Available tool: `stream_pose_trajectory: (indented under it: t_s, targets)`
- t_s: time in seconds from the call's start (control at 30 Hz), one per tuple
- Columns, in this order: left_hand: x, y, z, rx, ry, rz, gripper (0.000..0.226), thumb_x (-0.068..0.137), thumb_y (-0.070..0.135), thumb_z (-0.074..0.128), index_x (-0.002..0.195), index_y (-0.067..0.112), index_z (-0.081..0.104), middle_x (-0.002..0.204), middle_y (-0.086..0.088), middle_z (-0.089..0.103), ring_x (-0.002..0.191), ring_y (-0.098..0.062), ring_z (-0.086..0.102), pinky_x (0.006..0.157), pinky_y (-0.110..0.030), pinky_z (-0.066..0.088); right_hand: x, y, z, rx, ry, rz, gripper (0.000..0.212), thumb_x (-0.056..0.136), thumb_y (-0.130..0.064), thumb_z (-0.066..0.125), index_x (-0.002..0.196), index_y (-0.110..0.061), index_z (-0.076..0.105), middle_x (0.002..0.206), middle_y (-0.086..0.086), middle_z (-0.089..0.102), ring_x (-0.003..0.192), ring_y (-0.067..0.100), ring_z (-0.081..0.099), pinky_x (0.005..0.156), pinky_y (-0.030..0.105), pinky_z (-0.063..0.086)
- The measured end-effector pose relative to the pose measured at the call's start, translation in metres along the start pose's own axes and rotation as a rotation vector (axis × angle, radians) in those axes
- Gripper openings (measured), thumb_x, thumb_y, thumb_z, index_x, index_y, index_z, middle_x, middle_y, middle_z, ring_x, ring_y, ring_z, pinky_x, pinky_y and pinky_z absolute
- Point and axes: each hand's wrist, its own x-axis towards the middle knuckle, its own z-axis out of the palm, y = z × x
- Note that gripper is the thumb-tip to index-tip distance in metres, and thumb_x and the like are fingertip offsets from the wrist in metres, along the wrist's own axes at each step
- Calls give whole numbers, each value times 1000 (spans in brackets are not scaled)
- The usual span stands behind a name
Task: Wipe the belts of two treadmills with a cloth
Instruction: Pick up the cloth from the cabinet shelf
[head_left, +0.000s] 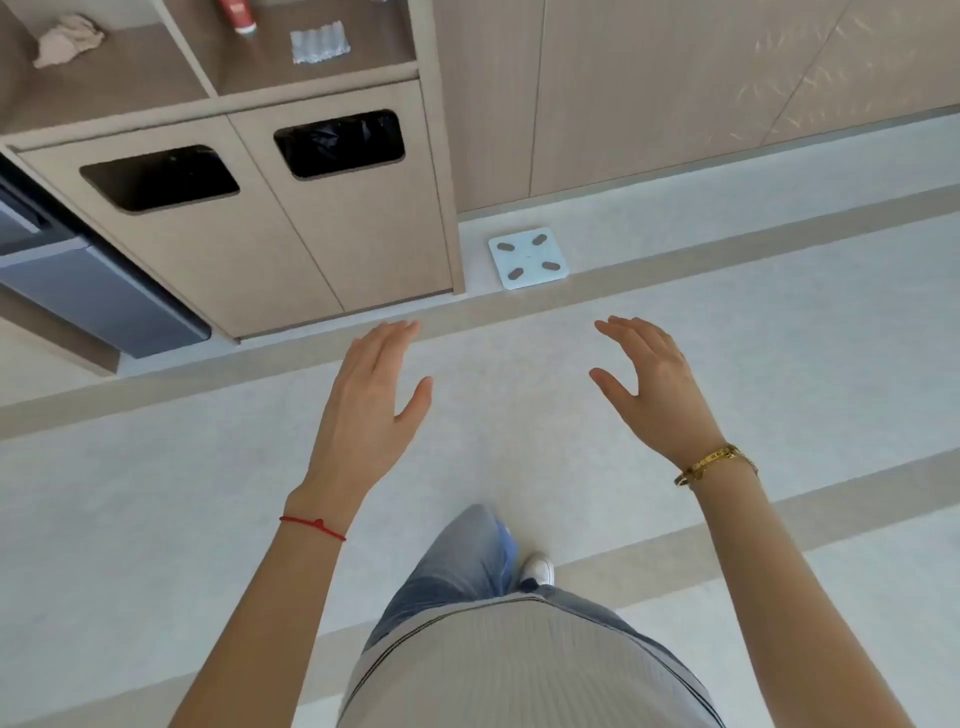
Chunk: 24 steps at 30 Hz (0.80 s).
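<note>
Cloth (67, 40): the only candidate I see is a crumpled beige lump on the shelf at upper left, above the cabinet (270, 218) with its two bin openings, and I can't be sure it is the wiping cloth. No treadmill belt shows anywhere in view. My left hand (370, 400) and right hand (655, 387) are both held out in front, fingers straight and relaxed, holding nothing, well apart from the shelf. I judge the task hasn't got going: nothing is picked up, nothing wiped.

The risks from here, as I see them: I reach for that lump and it turns out to be waste paper, not a cloth. The scale (527, 257) lies on the floor just beside the cabinet's corner, so a careless step toward the shelf could land on it. A tube (238, 14) and a plastic pack (318, 44) sit in the next compartment; a wide sweep might knock them.
</note>
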Motion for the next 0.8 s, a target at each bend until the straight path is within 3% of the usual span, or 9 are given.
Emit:
stream_pose_trajectory:
  t_s: [0.3,0.67,0.8]
  targets:
    - [30,-63,-14,40,86,-132,52,98,22,57,147,11,42,149,-7,45,140,-21,39,116,-48,34,83,-30,48,1,-124,-101,49,94,-25,60,139,-14,48,144,5,48,138,25,36,115,39,28]
    - [165,-188,-91,68,202,-142,50,98,22,57,146,14,43,147,-2,45,140,-17,38,113,-34,38,270,-113,117,66,-123,-195,46,93,-23,61,137,-14,49,140,5,50,135,24,38,112,45,33]
    - [203,-238,-115,106,194,-146,51,98,23,57,146,15,43,147,-2,45,139,-19,39,111,-39,41,327,-145,140,84,-119,-205,47,93,-23,61,138,-15,49,142,6,49,137,25,37,113,40,32]
